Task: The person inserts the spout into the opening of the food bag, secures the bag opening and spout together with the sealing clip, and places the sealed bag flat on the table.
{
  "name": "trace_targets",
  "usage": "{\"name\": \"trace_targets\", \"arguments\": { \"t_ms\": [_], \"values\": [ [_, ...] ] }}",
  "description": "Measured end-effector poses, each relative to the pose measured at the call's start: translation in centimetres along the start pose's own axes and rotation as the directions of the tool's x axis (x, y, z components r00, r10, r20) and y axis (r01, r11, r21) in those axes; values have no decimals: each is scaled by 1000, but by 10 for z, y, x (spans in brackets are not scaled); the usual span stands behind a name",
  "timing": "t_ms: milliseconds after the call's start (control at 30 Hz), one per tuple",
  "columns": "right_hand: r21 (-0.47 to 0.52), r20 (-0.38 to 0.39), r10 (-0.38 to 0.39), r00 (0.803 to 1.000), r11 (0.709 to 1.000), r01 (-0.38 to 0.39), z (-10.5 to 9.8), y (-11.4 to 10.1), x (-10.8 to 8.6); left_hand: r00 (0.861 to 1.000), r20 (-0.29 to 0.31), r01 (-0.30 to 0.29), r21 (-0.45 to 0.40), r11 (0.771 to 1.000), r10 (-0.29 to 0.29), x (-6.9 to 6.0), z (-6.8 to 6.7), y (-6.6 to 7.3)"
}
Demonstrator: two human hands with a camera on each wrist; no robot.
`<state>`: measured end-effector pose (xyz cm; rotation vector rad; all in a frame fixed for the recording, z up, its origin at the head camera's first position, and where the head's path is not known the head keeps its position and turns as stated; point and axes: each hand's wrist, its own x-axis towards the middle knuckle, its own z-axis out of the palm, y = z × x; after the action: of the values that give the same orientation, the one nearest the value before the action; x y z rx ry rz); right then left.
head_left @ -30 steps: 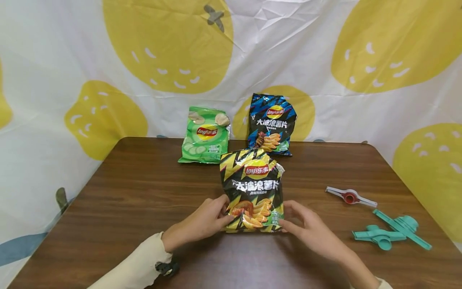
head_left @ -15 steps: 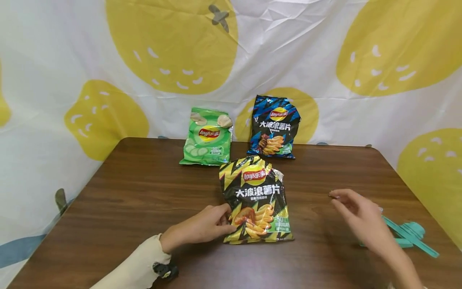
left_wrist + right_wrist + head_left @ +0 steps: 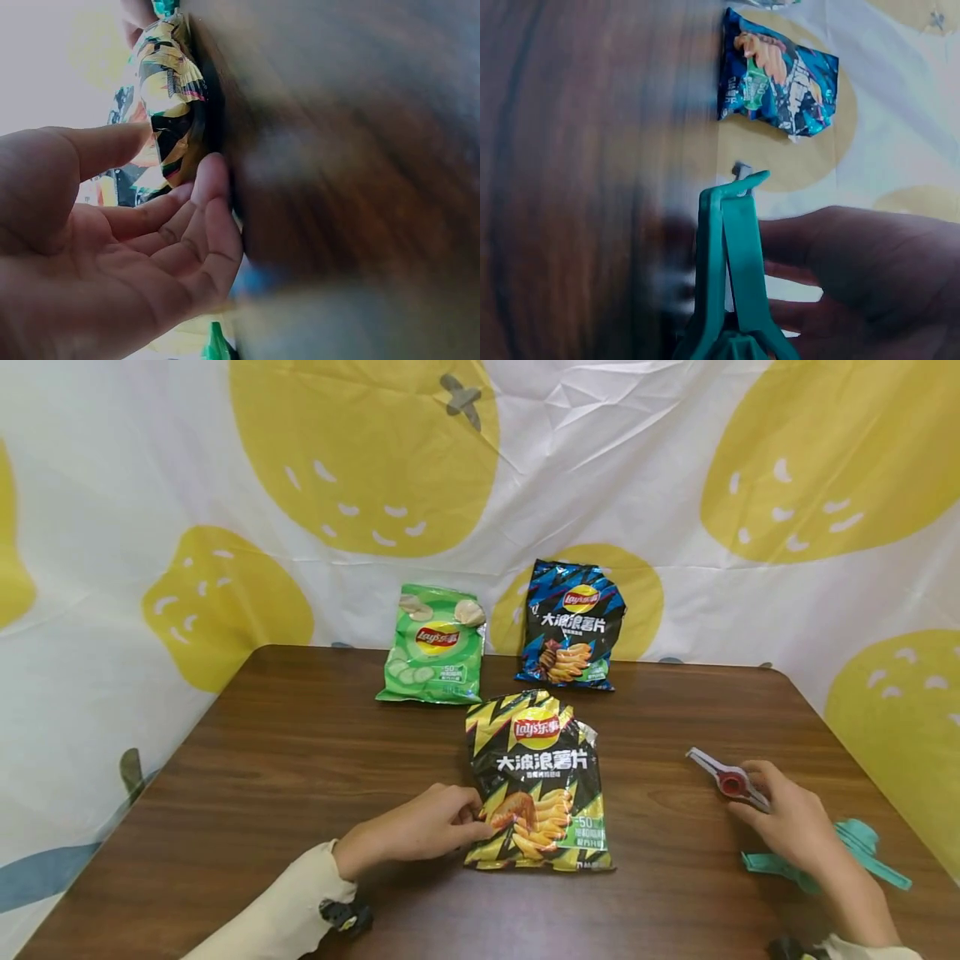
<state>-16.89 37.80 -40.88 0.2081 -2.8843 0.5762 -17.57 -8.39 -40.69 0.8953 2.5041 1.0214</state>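
A yellow and black chip bag (image 3: 536, 777) leans back on the table; in the left wrist view the bag (image 3: 171, 97) is seen edge-on. My left hand (image 3: 420, 827) pinches its lower left edge, thumb in front. In that wrist view the left hand (image 3: 142, 232) has its thumb against the foil and its fingers bent beside it. At the right, my right hand (image 3: 795, 822) grips the red and white clip (image 3: 731, 783) by its near end, between thumb and fingers. The right wrist view shows the right hand (image 3: 847, 277) partly behind a teal clip (image 3: 744, 262).
Behind stand a green chip bag (image 3: 437, 647) and a blue and black one (image 3: 573, 627), against a white cloth (image 3: 360, 593) with yellow prints. Teal clips (image 3: 858, 843) lie on the brown table (image 3: 300, 760) at the right, partly covered by my right hand.
My right hand has left the yellow bag's right edge, moved right and taken hold of the red and white clip, which is turned. The bag leans further back; my left hand stays on it.
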Motion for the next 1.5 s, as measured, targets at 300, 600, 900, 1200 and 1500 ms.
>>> {"name": "trace_targets", "arguments": {
  "t_ms": [300,600,900,1200,1500],
  "values": [
    [79,-43,-3,999,997,7,3,-5,2,999,-38,7,61,998,-5,0,3,0],
    [216,-123,-86,989,970,111,6,-41,1,981,-192,47,131,990,-21,0,3,6],
    [313,-131,-164,978,929,198,14,-85,-6,963,-268,-16,93,996,40,-1,2,16],
    [519,-5,-351,936,800,303,22,-136,-17,973,-211,-143,-237,961,92,-4,6,35],
    [372,-96,-631,770,694,616,29,-184,-21,999,-33,-1,-447,895,-16,-13,10,40]
  ]
}}
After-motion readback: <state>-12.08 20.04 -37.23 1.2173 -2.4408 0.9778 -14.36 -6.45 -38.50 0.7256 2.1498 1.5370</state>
